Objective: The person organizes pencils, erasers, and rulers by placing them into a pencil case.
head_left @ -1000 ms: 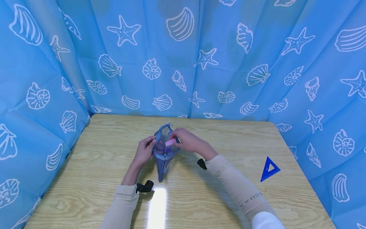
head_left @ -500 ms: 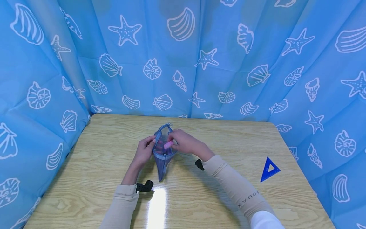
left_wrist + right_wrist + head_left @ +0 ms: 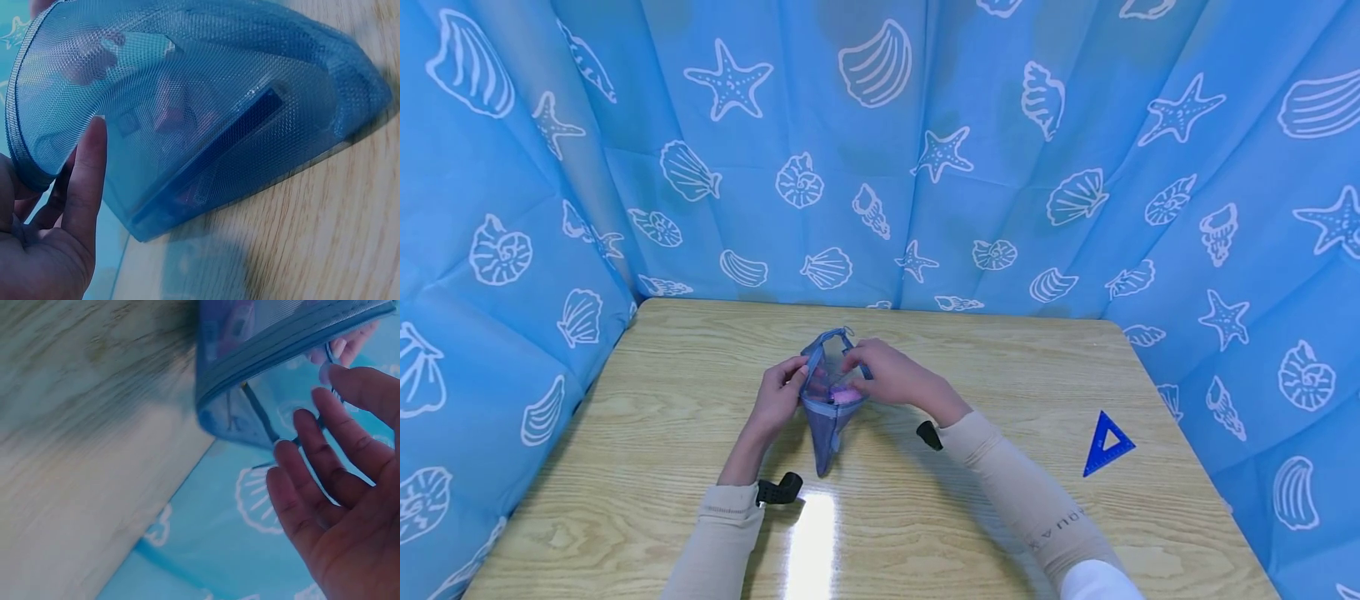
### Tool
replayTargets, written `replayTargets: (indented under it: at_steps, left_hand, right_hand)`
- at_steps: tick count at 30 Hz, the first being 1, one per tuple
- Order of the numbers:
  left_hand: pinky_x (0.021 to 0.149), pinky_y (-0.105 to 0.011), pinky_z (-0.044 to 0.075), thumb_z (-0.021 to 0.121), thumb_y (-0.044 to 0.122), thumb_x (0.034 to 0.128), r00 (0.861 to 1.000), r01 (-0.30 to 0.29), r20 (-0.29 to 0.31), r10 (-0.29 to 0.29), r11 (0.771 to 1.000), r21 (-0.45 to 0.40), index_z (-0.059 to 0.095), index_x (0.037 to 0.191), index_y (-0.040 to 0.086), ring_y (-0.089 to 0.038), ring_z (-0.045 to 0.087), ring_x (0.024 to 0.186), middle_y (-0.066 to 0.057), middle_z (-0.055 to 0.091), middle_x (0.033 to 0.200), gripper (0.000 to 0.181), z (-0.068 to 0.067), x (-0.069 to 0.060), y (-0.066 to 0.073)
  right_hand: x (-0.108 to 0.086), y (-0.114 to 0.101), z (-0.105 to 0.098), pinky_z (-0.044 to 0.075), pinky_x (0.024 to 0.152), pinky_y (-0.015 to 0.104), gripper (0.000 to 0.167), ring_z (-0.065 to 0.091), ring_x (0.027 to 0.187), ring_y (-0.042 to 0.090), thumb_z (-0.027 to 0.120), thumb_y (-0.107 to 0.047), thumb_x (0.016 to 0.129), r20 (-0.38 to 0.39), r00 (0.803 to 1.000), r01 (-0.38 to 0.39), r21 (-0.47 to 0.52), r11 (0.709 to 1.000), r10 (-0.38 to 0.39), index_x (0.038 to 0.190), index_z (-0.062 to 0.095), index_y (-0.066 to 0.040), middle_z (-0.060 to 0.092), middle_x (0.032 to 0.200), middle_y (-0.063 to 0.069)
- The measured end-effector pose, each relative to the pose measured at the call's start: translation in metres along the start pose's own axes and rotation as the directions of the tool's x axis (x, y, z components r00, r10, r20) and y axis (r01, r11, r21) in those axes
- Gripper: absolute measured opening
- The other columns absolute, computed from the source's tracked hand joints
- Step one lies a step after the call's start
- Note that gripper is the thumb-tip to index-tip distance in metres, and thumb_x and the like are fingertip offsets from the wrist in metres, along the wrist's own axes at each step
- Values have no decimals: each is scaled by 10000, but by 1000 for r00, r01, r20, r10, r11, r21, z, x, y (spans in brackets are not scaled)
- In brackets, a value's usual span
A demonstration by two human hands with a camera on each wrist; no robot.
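Observation:
A blue mesh zipper pouch stands on the table with its mouth spread wide. My left hand pinches the zipper edge on the pouch's left side; in the left wrist view the thumb side is partly hidden behind the edge. A small pink block lies inside the pouch, seen through its mouth. Through the mesh a long dark-blue bar-shaped thing and some blurred reddish things show. My right hand is at the mouth's right side, fingers loosely bent and holding nothing, as the right wrist view shows.
A blue set square lies on the wooden table to the right. A blue curtain with white shells and starfish hangs behind the table and along both sides.
My right hand has lowered the pink block into the pouch and let go of it, its fingers loosening. My left hand keeps its place on the pouch edge.

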State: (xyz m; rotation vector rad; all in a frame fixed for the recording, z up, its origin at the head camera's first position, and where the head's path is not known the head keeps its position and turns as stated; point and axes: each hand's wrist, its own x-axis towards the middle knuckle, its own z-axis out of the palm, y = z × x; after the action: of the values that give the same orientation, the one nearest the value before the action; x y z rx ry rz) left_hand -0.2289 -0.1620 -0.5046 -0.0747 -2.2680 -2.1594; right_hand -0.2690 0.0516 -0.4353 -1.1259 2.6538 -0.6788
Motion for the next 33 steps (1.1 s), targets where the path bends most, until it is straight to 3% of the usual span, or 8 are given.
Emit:
replayTargets:
  at_steps: [8,15,27,33]
  left_hand:
    - [722,-224,600,393,93,1108,1000,1,15,0,1000,-18,551,1372,-75,-261,701,948,-303,645,1225,351,0,-1,1]
    - [707,-226,592,394,102,1109,1000,7,6,-7,1000,17,583,1350,-43,-195,683,924,-261,666,1202,339,2,-2,2]
    - [677,-205,558,394,104,1109,1000,-1,4,0,1000,30,600,1334,-35,-173,663,919,-250,671,1192,335,4,-3,1]
    - [692,-218,571,397,98,1108,1000,7,4,-7,1000,29,615,1304,-32,-175,666,918,-249,669,1187,321,4,-3,1]
  right_hand:
    - [-32,25,5,489,1020,511,217,588,1155,370,628,-97,1010,-113,993,-15,132,991,30,1194,677,9,667,1176,151]
    - [-69,48,10,505,982,510,216,576,1142,298,622,-141,1023,-178,976,-94,160,983,123,1207,673,-41,662,1187,64]
    - [-146,92,6,487,961,551,259,579,1138,358,634,-74,1002,-273,932,-192,189,963,240,1246,644,11,650,1205,159]
    - [-181,111,3,485,950,564,254,577,1105,351,626,-68,1009,-314,890,-273,210,939,330,1244,633,29,644,1215,198]
